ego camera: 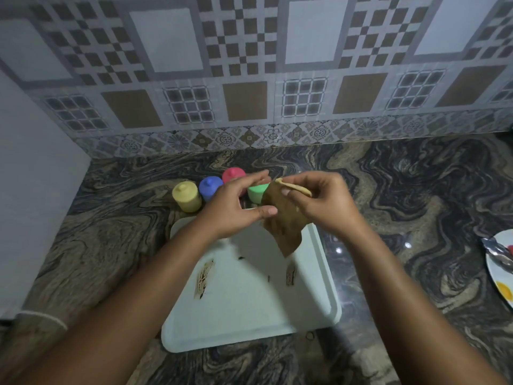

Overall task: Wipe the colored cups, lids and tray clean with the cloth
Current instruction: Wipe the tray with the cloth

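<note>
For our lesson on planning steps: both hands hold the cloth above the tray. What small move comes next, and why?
Probably lower the cloth onto the tray and rub its brown smears: left hand and right hand hold it above them.

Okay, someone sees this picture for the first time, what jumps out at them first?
The left hand and the right hand meet mid-frame, both pinching a stained brown cloth held up above a pale tray marked with dark smears. Behind the tray, bright against the marbled counter, stand the yellow cup, blue cup, red cup and a green cup partly hidden by the hands.
</note>
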A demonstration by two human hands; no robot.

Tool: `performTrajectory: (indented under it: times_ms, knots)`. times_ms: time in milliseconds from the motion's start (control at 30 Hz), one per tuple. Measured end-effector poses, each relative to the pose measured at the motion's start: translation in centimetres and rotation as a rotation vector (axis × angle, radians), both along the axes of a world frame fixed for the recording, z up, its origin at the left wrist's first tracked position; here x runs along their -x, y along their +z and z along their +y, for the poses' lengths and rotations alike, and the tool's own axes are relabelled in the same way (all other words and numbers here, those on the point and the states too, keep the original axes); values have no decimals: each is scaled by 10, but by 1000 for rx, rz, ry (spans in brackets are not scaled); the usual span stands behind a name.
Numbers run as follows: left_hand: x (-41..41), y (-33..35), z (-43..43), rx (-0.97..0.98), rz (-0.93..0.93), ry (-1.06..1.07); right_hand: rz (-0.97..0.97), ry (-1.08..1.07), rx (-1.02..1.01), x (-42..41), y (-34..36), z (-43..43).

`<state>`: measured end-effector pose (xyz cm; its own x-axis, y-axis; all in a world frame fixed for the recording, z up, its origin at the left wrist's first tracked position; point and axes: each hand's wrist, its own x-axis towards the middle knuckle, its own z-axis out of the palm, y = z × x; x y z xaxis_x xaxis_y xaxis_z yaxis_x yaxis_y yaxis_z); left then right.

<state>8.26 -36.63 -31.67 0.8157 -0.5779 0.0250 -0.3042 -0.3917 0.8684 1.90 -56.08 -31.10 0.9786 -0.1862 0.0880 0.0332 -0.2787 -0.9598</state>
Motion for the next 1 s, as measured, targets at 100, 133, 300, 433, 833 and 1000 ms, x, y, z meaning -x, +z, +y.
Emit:
performTrajectory:
  times_ms: [100, 133, 300, 433, 833, 1000]
  knots:
    - [17, 8, 12, 28, 4, 31, -4, 66, 37, 11, 24, 5]
    - [23, 10, 15, 63, 25, 26, -1, 59, 57, 13, 29, 7]
    - [51, 12, 31, 480, 540, 54, 291, 17, -192, 29, 30, 15]
    - [70, 2, 50, 630, 755, 147, 492, 172, -568, 53, 11, 29]
    - [105, -9, 51, 242, 84, 507, 329, 2, -884, 68, 10, 58]
    - [116, -2, 38, 276, 57, 376, 323, 67, -812, 68, 22, 56]
